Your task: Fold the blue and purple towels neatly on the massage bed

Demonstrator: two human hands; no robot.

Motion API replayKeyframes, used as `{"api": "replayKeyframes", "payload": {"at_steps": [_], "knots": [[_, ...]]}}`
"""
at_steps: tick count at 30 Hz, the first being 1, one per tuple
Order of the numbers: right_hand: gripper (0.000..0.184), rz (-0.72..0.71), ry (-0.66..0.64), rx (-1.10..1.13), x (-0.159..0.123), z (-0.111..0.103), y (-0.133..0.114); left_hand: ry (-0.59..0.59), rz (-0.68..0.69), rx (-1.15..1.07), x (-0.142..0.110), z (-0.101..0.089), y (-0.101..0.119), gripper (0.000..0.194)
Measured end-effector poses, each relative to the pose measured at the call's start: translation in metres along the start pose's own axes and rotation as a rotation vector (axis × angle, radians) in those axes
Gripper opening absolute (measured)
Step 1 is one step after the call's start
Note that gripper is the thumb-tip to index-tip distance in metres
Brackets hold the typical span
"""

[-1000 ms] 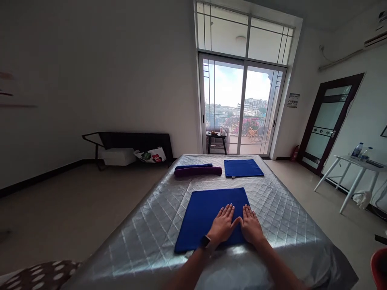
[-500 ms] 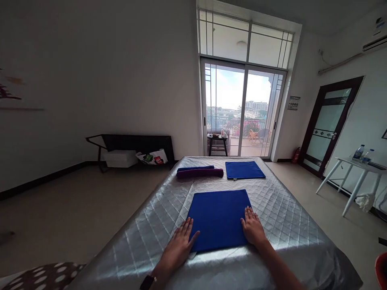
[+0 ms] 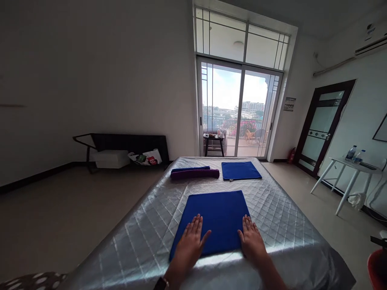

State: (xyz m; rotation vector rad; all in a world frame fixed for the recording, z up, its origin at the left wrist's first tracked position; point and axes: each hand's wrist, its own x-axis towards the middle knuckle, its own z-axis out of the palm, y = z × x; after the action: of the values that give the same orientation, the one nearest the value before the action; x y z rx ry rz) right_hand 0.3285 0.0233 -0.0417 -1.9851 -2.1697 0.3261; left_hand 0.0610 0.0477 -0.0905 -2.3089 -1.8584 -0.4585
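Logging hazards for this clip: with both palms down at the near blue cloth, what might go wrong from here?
The left hand lies on the near blue cloth, so a sideways push could ruck it up.

The right hand is at the cloth's right edge, and might fold that edge over.

The silver cover looks shiny and may be slippery, so the cloth could slide as it is pressed.
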Motion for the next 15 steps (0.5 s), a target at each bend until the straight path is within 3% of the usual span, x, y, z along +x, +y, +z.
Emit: {"api": "replayKeyframes", "payload": {"at_steps": [4, 7, 9, 11, 15], "knots": [[0.062, -0.019, 0.009, 0.026, 0.000, 0.000, 0.001, -0.006, 0.272, -0.110, 0.021, -0.004, 0.078, 0.066], [0.060, -0.044, 0.027, 0.027, 0.001, 0.002, 0.003, -0.099, 0.328, -0.148, 0.029, 0.001, 0.108, 0.066], [0.061, -0.035, 0.021, 0.025, 0.002, 0.002, 0.003, -0.138, 0.321, -0.159, 0.029, 0.005, 0.108, 0.065], [0.062, -0.021, 0.003, 0.027, 0.002, 0.000, 0.001, -0.162, 0.286, -0.161, 0.025, 0.009, 0.093, 0.064], [0.063, -0.012, -0.004, 0.041, -0.001, -0.006, -0.003, -0.166, 0.089, -0.111, 0.007, 0.013, 0.030, 0.067]]}}
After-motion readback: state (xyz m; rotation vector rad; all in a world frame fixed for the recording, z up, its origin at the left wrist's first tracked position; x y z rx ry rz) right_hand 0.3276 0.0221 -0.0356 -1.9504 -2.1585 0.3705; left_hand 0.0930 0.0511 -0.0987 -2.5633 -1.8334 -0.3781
